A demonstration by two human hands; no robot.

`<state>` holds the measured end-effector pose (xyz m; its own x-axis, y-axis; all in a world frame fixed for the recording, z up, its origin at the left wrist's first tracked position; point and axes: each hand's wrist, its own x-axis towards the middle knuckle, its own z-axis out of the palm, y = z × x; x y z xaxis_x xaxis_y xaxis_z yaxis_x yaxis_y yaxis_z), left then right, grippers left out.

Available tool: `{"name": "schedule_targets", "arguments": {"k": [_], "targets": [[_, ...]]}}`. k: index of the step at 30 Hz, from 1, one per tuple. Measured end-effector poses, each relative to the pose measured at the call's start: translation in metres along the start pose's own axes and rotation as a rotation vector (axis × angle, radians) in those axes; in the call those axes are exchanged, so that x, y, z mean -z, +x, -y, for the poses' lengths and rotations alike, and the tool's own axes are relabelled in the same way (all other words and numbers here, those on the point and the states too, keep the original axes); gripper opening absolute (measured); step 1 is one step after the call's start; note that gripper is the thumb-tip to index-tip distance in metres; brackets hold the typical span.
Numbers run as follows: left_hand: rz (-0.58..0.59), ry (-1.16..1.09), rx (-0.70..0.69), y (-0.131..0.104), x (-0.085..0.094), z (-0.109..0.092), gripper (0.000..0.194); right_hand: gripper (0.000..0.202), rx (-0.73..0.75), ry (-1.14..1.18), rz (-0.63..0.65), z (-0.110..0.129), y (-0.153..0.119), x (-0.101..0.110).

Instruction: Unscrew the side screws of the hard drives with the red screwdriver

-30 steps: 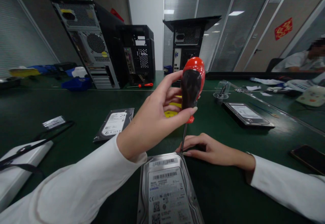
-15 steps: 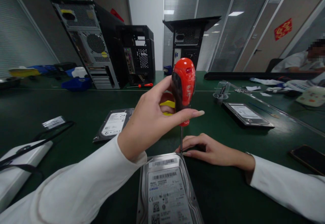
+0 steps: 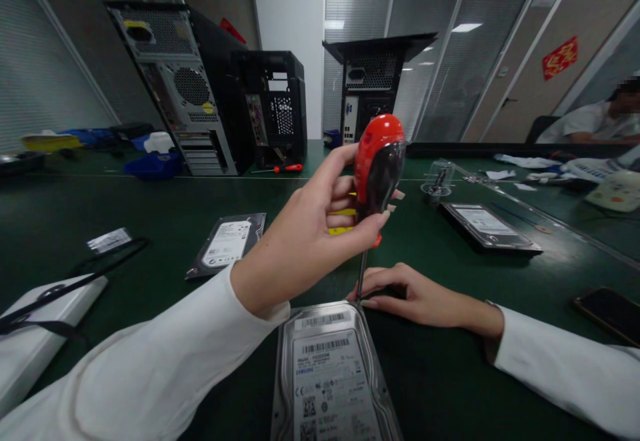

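Note:
My left hand (image 3: 310,234) is wrapped round the handle of a red and black screwdriver (image 3: 383,167), which leans slightly to the right. Its shaft points down to the far right corner of a silver hard drive (image 3: 333,374), lying label up in front of me. Beside that corner rests my right hand (image 3: 415,294), its thumb and fingertips pinched close round the screwdriver's tip; whatever lies between them is too small to make out. Behind my left hand, something yellow (image 3: 341,222) is partly hidden.
Two more hard drives lie on the green table, one left (image 3: 227,244) and one right (image 3: 487,227). Computer cases (image 3: 210,87) stand at the back. A phone (image 3: 607,314) is at the right, a white box (image 3: 50,334) at the left. A person (image 3: 590,121) sits far right.
The screwdriver's handle has turned, showing more of its black side, and tilts further right. My left hand has shifted right with it, its fingers curled differently. My right hand stays in place.

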<state>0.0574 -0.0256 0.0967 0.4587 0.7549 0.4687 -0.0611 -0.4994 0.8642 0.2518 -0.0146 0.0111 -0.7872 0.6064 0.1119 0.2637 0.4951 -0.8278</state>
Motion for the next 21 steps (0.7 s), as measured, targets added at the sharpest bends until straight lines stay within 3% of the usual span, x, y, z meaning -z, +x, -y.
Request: {"name": "schedule_targets", "arguments": {"k": [21], "targets": [[-0.110,0.102,-0.032,0.0019,0.0034,-0.0021,0.047,0.024,-0.006,0.007,0.000,-0.0001,-0.0009,0.0004]]}}
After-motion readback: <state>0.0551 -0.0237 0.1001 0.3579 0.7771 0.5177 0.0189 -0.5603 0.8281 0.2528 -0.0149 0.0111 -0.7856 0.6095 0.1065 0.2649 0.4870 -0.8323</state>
